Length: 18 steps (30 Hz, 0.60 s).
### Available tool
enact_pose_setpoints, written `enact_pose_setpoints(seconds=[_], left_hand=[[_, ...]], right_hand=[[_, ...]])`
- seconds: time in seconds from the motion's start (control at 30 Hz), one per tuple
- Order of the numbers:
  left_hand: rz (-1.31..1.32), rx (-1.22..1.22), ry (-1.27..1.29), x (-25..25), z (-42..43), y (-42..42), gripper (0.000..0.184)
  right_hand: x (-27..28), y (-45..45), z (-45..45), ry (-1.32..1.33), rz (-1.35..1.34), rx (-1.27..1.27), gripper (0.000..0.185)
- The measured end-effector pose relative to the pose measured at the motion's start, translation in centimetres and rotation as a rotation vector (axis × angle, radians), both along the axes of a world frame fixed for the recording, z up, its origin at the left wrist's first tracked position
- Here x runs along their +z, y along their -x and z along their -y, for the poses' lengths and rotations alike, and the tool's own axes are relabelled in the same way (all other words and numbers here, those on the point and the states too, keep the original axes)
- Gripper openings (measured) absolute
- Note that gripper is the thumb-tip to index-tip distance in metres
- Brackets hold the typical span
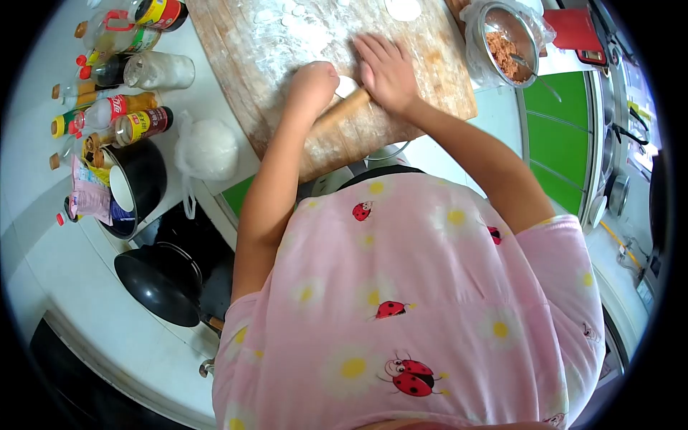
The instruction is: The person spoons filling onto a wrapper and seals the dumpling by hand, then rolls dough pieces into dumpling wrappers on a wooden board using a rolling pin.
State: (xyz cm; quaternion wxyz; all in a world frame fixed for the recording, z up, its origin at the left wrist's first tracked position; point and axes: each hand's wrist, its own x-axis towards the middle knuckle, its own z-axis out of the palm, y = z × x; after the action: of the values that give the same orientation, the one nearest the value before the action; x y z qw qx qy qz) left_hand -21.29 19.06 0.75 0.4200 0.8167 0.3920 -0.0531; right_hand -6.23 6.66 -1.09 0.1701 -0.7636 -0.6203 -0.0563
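Observation:
A floured wooden board (pixel 251 79) lies ahead of me, with a wooden rolling pin (pixel 340 113) slanting across its near part. My right hand (pixel 390 75) rests palm down over the pin's upper right end, its fingers stretched out. At the left of the pin, my left hand (pixel 314 87) is closed, with fingers curled beside a small white dough round (pixel 347 87); what it grips is hidden. The dough round lies between my two hands, touching or very near the pin. Another flat dough round (pixel 403 8) lies at the board's far edge, and small dough pieces sit farther left.
A metal bowl (pixel 510 44) of reddish filling with a spoon stands right of the board. Several bottles (pixel 118 107), a jar (pixel 159 70) and a white plastic bag (pixel 206 149) are at the left. Nearer are a black pot (pixel 147 179) and a black wok (pixel 158 283).

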Motion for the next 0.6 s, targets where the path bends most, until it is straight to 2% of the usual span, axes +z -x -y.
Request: enact_pose_setpoints(seconds=[0.03, 0.13, 0.23, 0.33, 0.47, 0.5, 0.6], left_hand=[[0.027, 0.084, 0.011, -0.3, 0.2, 0.2, 0.019], [0.019, 0.114, 0.316, -0.3, 0.4, 0.1, 0.019], [-0.090, -0.013, -0.009, 2.9, 1.0, -1.2, 0.018], [0.033, 0.032, 0.043, 1.4, 0.4, -0.4, 0.018], [0.002, 0.125, 0.236, -1.1, 0.1, 0.0, 0.021], [0.001, 0.007, 0.194, -0.7, 0.2, -0.2, 0.021], [-0.061, -0.057, -0.014, 1.9, 0.7, -1.3, 0.019]], right_hand=[[0.2, 0.2, 2.1, 0.023, 0.045, 0.024, 0.048], [-0.1, 0.1, 2.3, -0.037, 0.049, 0.060, 0.048], [-0.3, -0.3, -3.3, -0.090, 0.043, 0.034, 0.048], [-0.1, 0.3, -1.5, -0.051, 0.032, 0.017, 0.049], [-0.1, 0.7, 4.2, -0.009, 0.023, 0.071, 0.049], [0.2, 0.8, 3.1, 0.003, 0.029, 0.062, 0.048], [-0.2, 0.3, -2.9, -0.108, 0.033, 0.049, 0.044]])
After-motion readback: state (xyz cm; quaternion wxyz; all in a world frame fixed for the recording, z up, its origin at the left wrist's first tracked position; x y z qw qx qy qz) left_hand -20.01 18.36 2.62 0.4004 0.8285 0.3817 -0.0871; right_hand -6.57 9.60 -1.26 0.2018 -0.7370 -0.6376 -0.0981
